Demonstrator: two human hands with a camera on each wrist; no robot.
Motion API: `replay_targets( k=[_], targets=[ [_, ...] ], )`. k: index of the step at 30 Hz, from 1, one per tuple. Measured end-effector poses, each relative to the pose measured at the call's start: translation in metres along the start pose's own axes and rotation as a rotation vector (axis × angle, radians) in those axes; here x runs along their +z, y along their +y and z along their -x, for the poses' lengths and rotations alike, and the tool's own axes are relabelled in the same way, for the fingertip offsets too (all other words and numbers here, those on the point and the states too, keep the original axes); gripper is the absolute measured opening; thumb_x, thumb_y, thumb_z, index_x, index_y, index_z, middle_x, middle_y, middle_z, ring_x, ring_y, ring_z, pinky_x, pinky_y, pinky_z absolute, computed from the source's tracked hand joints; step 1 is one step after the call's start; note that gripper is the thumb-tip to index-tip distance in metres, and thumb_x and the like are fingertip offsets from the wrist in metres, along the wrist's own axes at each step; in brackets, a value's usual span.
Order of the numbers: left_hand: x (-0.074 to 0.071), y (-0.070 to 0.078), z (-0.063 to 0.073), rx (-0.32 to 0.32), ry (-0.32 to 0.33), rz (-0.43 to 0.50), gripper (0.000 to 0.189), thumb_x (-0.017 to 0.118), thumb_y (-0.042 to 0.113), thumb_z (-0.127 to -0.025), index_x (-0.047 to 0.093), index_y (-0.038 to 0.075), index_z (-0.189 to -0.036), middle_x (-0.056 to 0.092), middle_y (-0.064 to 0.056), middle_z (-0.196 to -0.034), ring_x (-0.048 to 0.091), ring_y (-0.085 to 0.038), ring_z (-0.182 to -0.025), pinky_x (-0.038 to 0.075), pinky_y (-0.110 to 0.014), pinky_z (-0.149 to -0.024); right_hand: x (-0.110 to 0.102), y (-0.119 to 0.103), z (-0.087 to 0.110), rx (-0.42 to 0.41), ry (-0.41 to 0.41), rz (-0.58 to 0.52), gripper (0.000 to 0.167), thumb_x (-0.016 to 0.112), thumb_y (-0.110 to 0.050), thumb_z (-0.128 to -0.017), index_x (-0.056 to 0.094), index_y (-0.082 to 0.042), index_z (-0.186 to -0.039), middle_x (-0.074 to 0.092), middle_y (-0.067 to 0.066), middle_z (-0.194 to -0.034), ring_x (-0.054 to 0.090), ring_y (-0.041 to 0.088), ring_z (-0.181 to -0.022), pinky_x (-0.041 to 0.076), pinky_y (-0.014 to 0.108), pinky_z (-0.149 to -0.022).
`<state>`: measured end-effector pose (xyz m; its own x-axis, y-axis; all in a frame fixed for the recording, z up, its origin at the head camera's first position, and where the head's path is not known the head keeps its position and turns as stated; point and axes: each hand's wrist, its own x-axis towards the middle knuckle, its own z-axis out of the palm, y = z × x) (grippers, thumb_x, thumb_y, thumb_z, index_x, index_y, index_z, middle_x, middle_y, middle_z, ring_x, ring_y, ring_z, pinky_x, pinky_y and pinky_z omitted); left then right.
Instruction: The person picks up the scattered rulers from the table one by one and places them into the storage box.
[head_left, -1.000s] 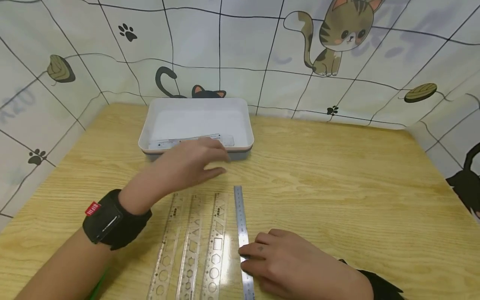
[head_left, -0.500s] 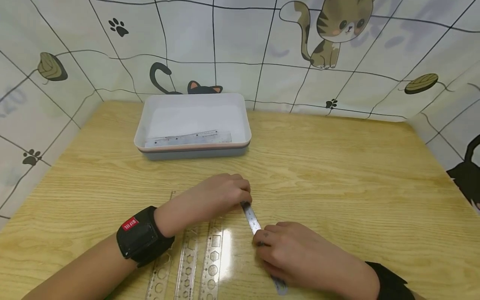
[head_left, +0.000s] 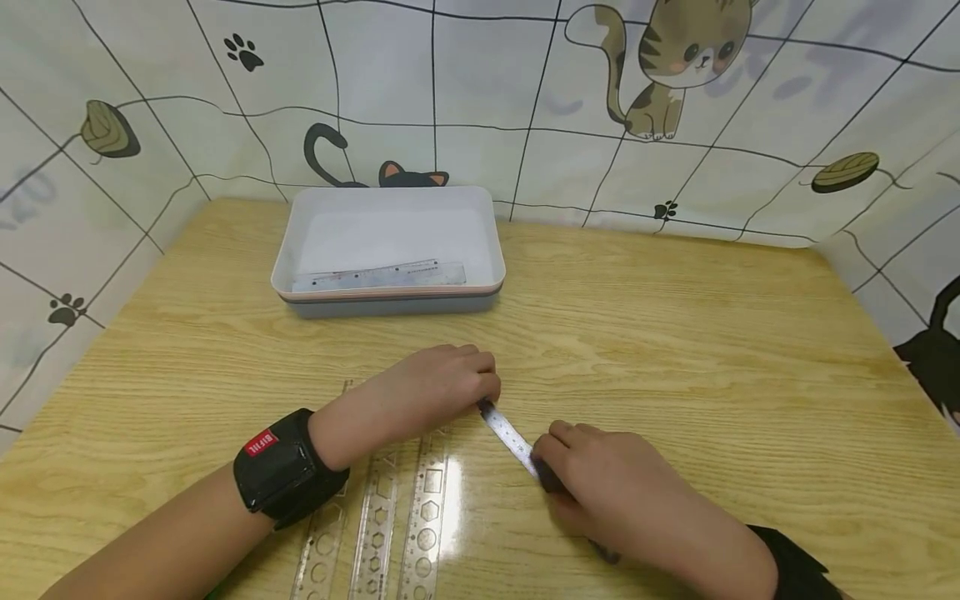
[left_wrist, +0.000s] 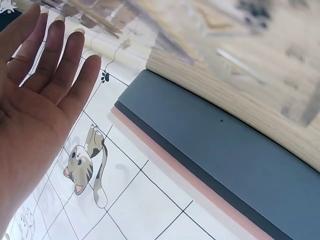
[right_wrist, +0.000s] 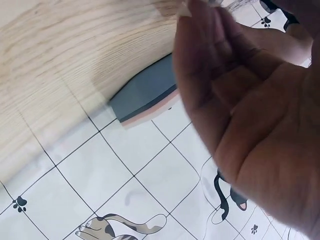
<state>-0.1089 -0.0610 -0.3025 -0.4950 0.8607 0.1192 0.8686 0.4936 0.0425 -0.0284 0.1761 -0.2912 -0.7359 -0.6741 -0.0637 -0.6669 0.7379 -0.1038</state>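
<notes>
A narrow steel ruler (head_left: 512, 437) lies slantwise between the two hands in the head view. My left hand (head_left: 427, 392) pinches its far end. My right hand (head_left: 622, 483) curls round it lower down, covering most of the near part; a bit of the near end shows dark below the palm. To the left, three clear plastic stencil rulers lie side by side: the left one (head_left: 318, 546) and the middle one (head_left: 375, 517) pass partly under the left forearm, and the right one (head_left: 424, 517) is nearest the steel ruler. In the left wrist view the fingers (left_wrist: 70, 55) look fairly straight.
Behind the hands stands a white-lined grey box (head_left: 390, 305) with several clear rulers (head_left: 378, 275) inside along its front wall. A cat-print sheet (head_left: 525, 108) hangs around the wooden table (head_left: 675, 333). Something green peeks out under the left forearm.
Earlier, my left hand came from above the box down to the steel ruler's far end and took hold. The ruler has turned, its near end swinging right with my right hand.
</notes>
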Motion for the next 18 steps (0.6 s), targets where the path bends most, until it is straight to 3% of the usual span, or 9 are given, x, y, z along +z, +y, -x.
replay_targets(
  k=[6, 12, 18],
  targets=[
    [-0.002, 0.001, -0.001, -0.036, -0.046, 0.038, 0.006, 0.076, 0.019, -0.090, 0.071, 0.016, -0.092, 0.064, 0.004, -0.089, 0.063, -0.014, -0.085, 0.055, -0.024, -0.074, -0.002, 0.005, 0.002, 0.241, -0.027, 0.018, 0.021, 0.085, -0.024, -0.078, 0.064, -0.020, -0.082, 0.053, -0.012, -0.075, 0.044, 0.002, -0.064, 0.034, 0.020, -0.045],
    [-0.003, 0.001, -0.001, -0.099, -0.082, 0.077, 0.011, 0.076, 0.018, -0.089, 0.072, 0.014, -0.098, 0.065, 0.002, -0.091, 0.063, -0.014, -0.085, 0.056, -0.025, -0.074, -0.004, 0.013, 0.002, 0.344, -0.093, -0.024, 0.017, 0.081, -0.023, -0.077, 0.064, -0.020, -0.078, 0.051, -0.010, -0.071, 0.045, 0.005, -0.061, 0.036, 0.025, -0.045],
    [-0.003, -0.002, 0.001, -0.143, -0.090, 0.061, 0.011, 0.079, 0.019, -0.086, 0.073, 0.014, -0.093, 0.063, 0.001, -0.088, 0.061, -0.015, -0.080, 0.053, -0.023, -0.068, -0.005, 0.019, 0.002, 0.396, -0.133, -0.057, 0.017, 0.080, -0.023, -0.077, 0.065, -0.019, -0.080, 0.053, -0.009, -0.071, 0.044, 0.008, -0.057, 0.035, 0.027, -0.044]
  ],
)
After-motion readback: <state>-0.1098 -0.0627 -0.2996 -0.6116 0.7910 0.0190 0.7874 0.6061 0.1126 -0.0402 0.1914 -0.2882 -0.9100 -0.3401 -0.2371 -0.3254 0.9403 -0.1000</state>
